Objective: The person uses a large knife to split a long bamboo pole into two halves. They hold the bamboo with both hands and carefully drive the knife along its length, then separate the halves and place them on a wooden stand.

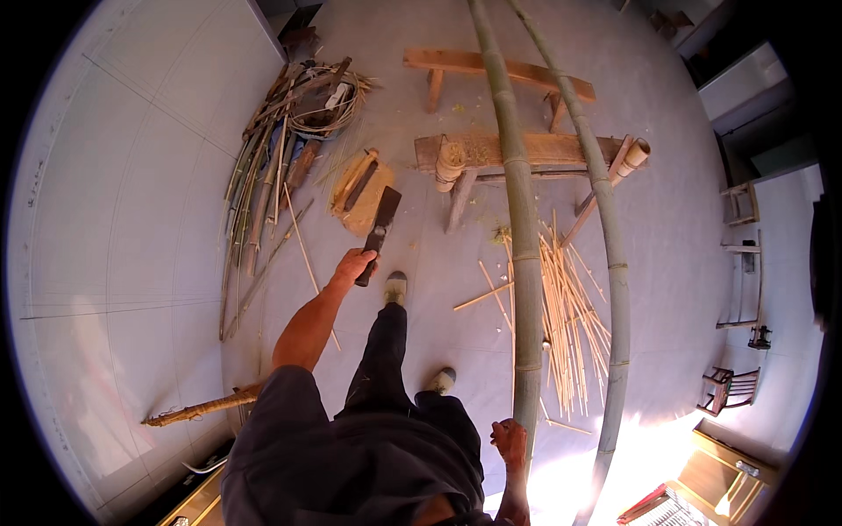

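My left hand (356,265) grips the handle of a dark, broad-bladed cleaver-like knife (387,210), its blade pointing away from me over the floor. Low in the picture, my right hand (510,439) is beside a thick green bamboo pole (526,289), with its fingers curled; whether it touches the pole or holds anything, I cannot tell. A second, thinner bamboo pole (617,283) runs roughly alongside to the right. Both poles pass over a wooden bench (546,150). Many split bamboo strips (569,329) lie on the floor beneath and between the poles.
Bamboo pieces and sticks (266,177) lean in a pile by the left wall, next to a coil of strips (348,121). A round wooden block (381,177) holds wood pieces. Another wooden bench (460,61) stands farther off. A small chair (733,389) is at right.
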Demonstrator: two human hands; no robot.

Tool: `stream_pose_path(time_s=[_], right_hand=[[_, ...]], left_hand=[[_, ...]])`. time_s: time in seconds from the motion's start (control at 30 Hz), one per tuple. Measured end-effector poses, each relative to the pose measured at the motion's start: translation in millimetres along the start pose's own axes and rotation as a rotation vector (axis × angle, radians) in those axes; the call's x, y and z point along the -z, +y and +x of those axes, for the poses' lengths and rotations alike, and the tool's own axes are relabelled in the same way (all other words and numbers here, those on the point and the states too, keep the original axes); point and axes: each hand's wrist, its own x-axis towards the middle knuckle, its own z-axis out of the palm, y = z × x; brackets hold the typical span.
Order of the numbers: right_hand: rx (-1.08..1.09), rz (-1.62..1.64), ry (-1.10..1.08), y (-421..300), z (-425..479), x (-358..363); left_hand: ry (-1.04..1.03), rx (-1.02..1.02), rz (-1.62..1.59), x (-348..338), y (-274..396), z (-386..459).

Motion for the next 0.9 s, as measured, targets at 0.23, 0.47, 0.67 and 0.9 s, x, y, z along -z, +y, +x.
stream_pose_path(time_s=[0.23,0.47,0.67,0.9], right_hand=[[-0.283,0.239,-0.165,-130,42,-42],[-0.568,0.141,-0.324,-257,116,-47],[-0.627,0.164,-0.284,-250,144,-44],[-0.662,0.235,-0.216,-248,139,-30]], left_hand=[[-0.003,0.128,-0.036,57,14,129],[-0.020,0.185,-0.112,89,-20,175],[0.130,0.220,0.144,114,-49,189],[0.293,0.159,0.695,118,-56,178]])
